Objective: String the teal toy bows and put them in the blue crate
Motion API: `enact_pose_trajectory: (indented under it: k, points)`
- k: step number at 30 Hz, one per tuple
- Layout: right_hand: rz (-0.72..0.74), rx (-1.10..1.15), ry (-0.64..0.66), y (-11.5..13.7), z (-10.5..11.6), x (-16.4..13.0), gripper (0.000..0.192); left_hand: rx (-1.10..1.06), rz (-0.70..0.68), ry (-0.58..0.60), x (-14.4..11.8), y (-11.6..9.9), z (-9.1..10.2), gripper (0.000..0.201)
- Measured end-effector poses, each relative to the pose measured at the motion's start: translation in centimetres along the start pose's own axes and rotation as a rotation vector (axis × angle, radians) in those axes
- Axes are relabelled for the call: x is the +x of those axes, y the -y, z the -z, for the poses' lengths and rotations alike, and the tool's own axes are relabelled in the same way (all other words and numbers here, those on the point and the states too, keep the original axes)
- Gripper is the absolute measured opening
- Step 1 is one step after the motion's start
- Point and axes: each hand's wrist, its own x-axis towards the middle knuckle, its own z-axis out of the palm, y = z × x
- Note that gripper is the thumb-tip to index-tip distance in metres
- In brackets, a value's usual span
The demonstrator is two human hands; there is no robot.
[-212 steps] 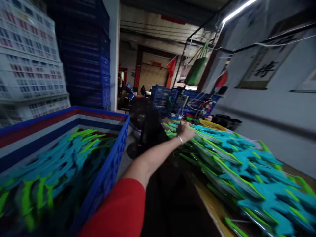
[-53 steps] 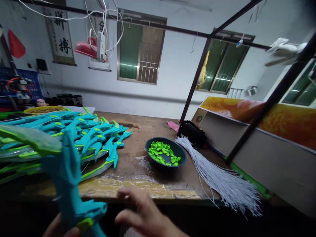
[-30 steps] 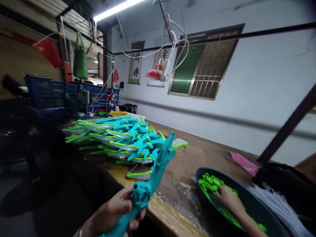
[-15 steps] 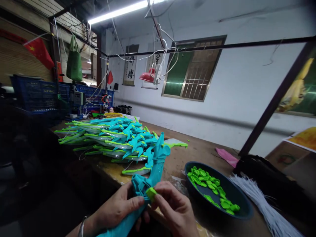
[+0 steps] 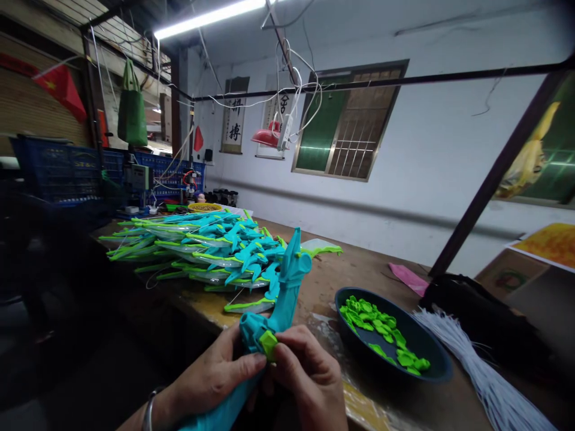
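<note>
A blue plastic piece (image 5: 287, 302) is clasped by the grip of the left hand (image 5: 218, 372), its far end pointed upward. At its side a small green part (image 5: 268, 345) is pinched by the grip of the right hand (image 5: 314, 383). Beyond, on the desk (image 5: 366, 266), more green parts (image 5: 363, 313) are held in a dark bowl (image 5: 424, 335); to the left, blue-and-green pieces (image 5: 238, 239) are heaped.

Right hand (image 5: 313, 378) out of bowl (image 5: 418, 339), now pinching green piece (image 5: 268, 345)
</note>
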Motion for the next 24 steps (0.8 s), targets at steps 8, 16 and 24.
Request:
enact_pose_trajectory:
  k: [8,16,24]
  points:
    - [0.022,-0.218,0.045,0.9,0.3,0.4,0.022,0.081,-0.039,-0.003,-0.2,-0.7,-0.5,0.061]
    - [0.115,-0.507,-0.141,1.4,1.0,1.0,0.057,0.278,-0.04,-0.047,-1.0,-1.5,-1.0,0.052]
    - [-0.11,0.058,0.112,1.5,-1.0,-1.6,0.065,0.459,-0.24,-0.089,-2.1,-3.3,-2.3,0.027]
